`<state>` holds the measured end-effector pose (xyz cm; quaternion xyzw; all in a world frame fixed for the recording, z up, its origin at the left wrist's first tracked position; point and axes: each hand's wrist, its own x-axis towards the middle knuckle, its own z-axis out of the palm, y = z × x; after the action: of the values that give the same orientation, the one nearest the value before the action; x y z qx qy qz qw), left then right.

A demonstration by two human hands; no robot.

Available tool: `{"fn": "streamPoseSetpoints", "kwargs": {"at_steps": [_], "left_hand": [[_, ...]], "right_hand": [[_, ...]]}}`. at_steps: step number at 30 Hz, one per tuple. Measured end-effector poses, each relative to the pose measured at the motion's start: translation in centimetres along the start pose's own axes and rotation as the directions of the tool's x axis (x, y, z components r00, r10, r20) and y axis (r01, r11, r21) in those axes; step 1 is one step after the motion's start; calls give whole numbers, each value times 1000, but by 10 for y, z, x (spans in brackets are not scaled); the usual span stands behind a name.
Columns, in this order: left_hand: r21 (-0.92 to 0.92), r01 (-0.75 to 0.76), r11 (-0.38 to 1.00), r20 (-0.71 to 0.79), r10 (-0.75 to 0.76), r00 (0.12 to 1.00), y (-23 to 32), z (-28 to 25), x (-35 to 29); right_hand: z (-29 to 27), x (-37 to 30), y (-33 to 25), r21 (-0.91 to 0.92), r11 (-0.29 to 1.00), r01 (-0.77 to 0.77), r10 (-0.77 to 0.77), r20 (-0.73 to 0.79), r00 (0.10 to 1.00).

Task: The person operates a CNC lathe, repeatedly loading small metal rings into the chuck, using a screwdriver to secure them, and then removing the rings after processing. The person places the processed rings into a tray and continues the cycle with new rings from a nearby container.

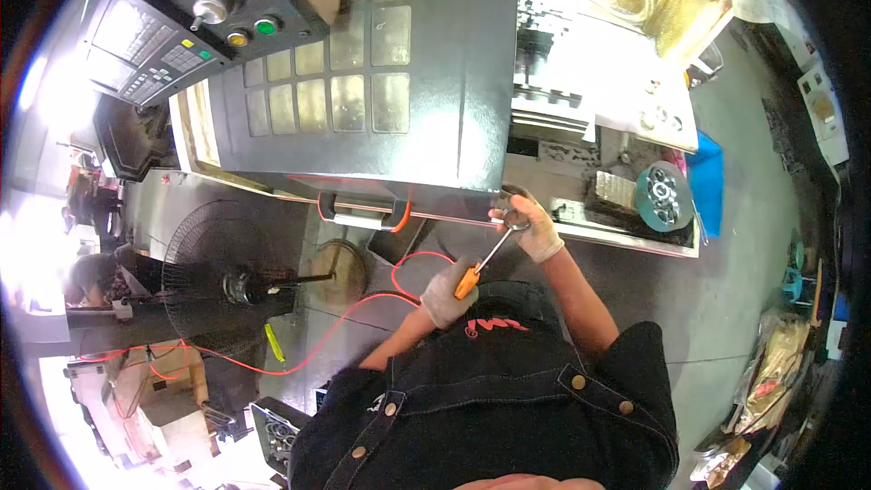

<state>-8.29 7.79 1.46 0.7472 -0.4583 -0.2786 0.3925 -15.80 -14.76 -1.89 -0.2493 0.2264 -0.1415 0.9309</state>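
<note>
My left hand (447,294), in a pale glove, is closed around an orange-handled tool (467,280) with a thin metal shaft. The shaft points up and right toward my right hand (538,232). That hand, gloved with bare fingertips, pinches a small round metal piece (516,220) at the shaft's far end. Whether piece and shaft are joined I cannot tell. Both hands are in front of the machine's lower right door edge. A red hose (349,308) loops up to my left hand; its link to the tool is hidden.
A dark machine door (435,109) with a handle (363,218) stands ahead. At right, a ledge carries a round green-rimmed part tray (664,197) beside a blue bin (705,183). A control panel (181,32) is upper left, a large floor fan (236,283) at left.
</note>
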Motion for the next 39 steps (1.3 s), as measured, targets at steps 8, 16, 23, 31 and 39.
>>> {"fn": "streamPoseSetpoints", "kwargs": {"at_steps": [8,16,23,31,39], "left_hand": [[232,68,970,359,-151,921,46,107,24],[354,-107,929,573,-125,810,110,226,29],[406,-111,907,595,-170,786,141,269,38],[305,-177,936,577,-33,816,147,269,53],[248,-233,941,651,16,759,122,270,71]], "right_hand": [[-149,-125,-41,612,781,124,-86,-92,992],[-242,-221,-61,445,819,363,-274,-253,928],[-319,-246,-64,419,807,415,-137,-551,823],[-347,-181,-183,124,821,557,-469,-411,782],[-346,-176,-176,-379,842,383,-539,-599,592]]}}
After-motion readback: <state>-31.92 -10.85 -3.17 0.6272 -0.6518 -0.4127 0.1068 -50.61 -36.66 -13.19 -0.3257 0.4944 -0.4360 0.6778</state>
